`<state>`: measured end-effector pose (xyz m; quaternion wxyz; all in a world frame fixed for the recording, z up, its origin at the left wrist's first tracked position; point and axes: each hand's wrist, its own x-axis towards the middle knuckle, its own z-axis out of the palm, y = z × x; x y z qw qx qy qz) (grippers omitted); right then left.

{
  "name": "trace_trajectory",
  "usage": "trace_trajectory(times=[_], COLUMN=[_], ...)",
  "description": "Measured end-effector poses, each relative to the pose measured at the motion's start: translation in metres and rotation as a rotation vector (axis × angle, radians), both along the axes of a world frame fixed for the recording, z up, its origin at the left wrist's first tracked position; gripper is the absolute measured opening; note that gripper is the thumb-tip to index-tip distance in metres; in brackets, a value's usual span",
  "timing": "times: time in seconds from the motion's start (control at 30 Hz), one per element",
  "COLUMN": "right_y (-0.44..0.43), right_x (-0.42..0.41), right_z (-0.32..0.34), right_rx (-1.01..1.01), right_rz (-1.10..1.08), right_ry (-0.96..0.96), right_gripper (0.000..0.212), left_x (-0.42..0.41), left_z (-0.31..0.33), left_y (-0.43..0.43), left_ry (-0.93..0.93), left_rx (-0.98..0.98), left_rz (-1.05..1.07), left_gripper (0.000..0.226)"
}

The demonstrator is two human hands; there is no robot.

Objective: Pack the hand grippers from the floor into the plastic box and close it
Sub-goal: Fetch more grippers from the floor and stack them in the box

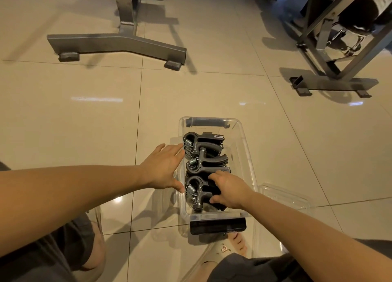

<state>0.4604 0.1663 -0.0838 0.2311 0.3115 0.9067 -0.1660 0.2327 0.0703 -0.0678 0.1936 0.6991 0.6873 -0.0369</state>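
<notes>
A clear plastic box with black latches stands open on the tiled floor in front of me. Several black hand grippers with steel springs lie stacked inside it. My left hand rests flat against the box's left wall, fingers straight. My right hand reaches into the box's near end, fingers curled over the nearest black hand gripper. The clear lid lies on the floor to the right of the box.
A grey steel bench base stands on the floor at the back left. Another metal frame stands at the back right. My knees and dark shorts fill the bottom corners.
</notes>
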Motion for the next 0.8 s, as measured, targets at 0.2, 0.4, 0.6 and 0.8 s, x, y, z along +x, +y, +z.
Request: trace_trajectory(times=[0.2, 0.4, 0.6, 0.8], right_y=[0.01, -0.006, -0.041, -0.104], right_x=[-0.029, -0.048, -0.08, -0.163], right_z=[0.063, 0.127, 0.174, 0.215], right_rx=[0.065, 0.19, 0.207, 0.135], right_rz=[-0.13, -0.217, -0.256, -0.206], right_ry=[0.137, 0.263, 0.35, 0.42], right_gripper=[0.059, 0.048, 0.049, 0.053], left_x=[0.002, -0.009, -0.056, -0.11], left_z=[0.021, 0.071, 0.11, 0.142], left_y=[0.006, 0.0, -0.051, -0.129], left_ry=[0.006, -0.029, -0.067, -0.215], left_rx=[0.02, 0.203, 0.163, 0.155], left_rz=[0.023, 0.117, 0.253, 0.435], left_gripper=[0.126, 0.104, 0.083, 0.076])
